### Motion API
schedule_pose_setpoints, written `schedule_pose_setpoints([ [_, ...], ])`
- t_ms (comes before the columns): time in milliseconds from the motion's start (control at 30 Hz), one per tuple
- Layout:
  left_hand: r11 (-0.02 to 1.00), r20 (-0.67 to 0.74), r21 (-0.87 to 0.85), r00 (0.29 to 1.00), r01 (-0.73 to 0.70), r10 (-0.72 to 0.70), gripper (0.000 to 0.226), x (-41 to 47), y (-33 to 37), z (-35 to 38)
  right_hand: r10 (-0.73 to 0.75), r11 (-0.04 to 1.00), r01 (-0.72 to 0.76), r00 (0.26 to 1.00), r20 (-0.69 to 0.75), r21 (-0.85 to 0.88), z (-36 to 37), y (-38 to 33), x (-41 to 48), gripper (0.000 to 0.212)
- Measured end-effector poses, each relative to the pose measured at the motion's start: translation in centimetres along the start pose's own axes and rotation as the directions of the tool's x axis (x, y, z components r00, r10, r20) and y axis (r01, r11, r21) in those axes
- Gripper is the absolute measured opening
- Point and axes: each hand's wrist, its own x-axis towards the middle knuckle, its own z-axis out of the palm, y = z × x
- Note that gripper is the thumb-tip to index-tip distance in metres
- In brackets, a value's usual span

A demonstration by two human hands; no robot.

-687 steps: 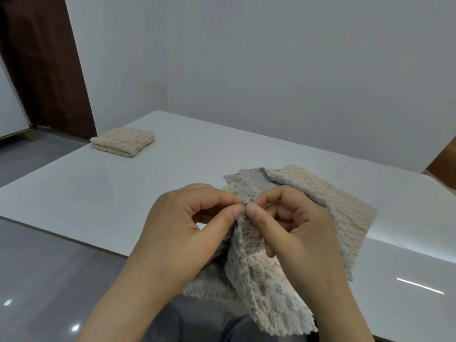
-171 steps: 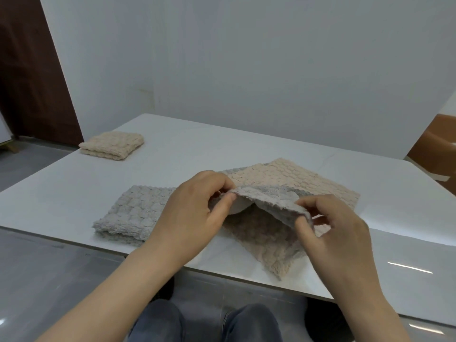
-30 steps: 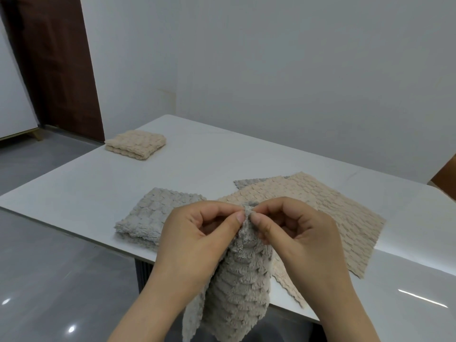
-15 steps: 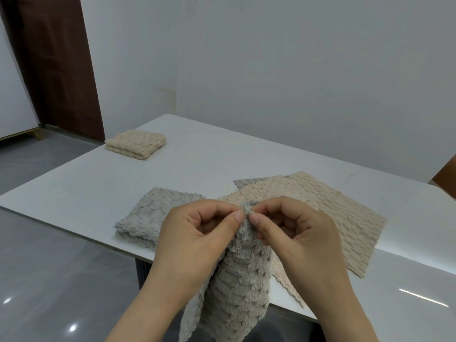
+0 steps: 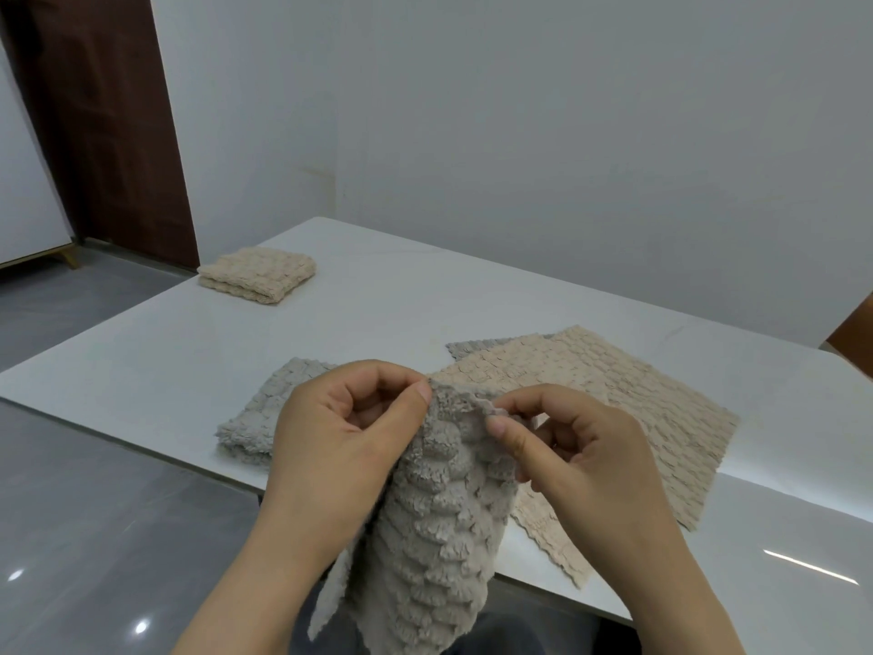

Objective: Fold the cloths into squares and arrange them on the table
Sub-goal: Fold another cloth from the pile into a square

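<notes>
Both hands are up in front of me, just off the near table edge. Left hand (image 5: 345,442) pinches the top hem of the grey cloth (image 5: 434,536) between thumb and forefinger. Right hand (image 5: 581,460) pinches the same hem just beside it, thumb on the near face, other fingers curled behind. The cloth hangs from those two pinches, bunched into a loose tube, its lower end below the level of the table (image 5: 378,314).

On the table:
- folded grey square (image 5: 257,418) near the front edge, partly hidden behind my left hand
- folded beige square (image 5: 257,274) well apart, at the far left corner
- unfolded beige cloth (image 5: 614,404) flat to the right, its near corner close to the front edge
- corner of another grey cloth (image 5: 472,347) showing from under the beige cloth's far side

Risks, as I judge them:
- The pinches sit close together on one hem. If I spread them without finding the true corners, the cloth opens skewed and the fold comes out off-square.
- The pile is thick and plush, so a small pinch could slip. It hangs off the edge, so a drop lands on the floor (image 5: 94,512), not the table.
- Laying it down over the flat beige cloth could ruck that cloth or drag its near corner off.
- A swing to the left could knock the folded grey square, which sits near the edge
</notes>
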Motion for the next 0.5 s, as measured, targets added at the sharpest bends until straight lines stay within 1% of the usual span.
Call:
schedule_pose_setpoints([
  [200, 0.998, -0.056, 0.052, 0.997, -0.042, 0.045, 0.016, 0.8, -0.3, -1.1, 0.034, 0.999, -0.034, 0.999, 0.003, -0.022, -0.9, 0.7, -0.1, 0.006],
  [267, 0.999, -0.066, 0.037, 0.997, -0.036, 0.038, 0.006, 1.0, -0.3, -1.3, 0.042, 0.998, -0.042, 0.999, -0.002, -0.040, -1.2, 0.8, -0.1, 0.004],
  [367, 0.999, -0.082, 0.025, 0.996, -0.029, 0.031, 0.012, 1.1, -0.4, -1.7, 0.044, 0.997, -0.044, 0.999, -0.007, -0.059, -1.4, 0.7, -0.1, 0.004],
  [500, 0.999, -0.088, 0.027, 0.995, -0.037, 0.039, 0.010, 1.0, -0.3, -1.9, 0.023, 0.998, -0.023, 1.000, -0.009, -0.060, -1.6, 0.4, -0.1, 0.005],
])
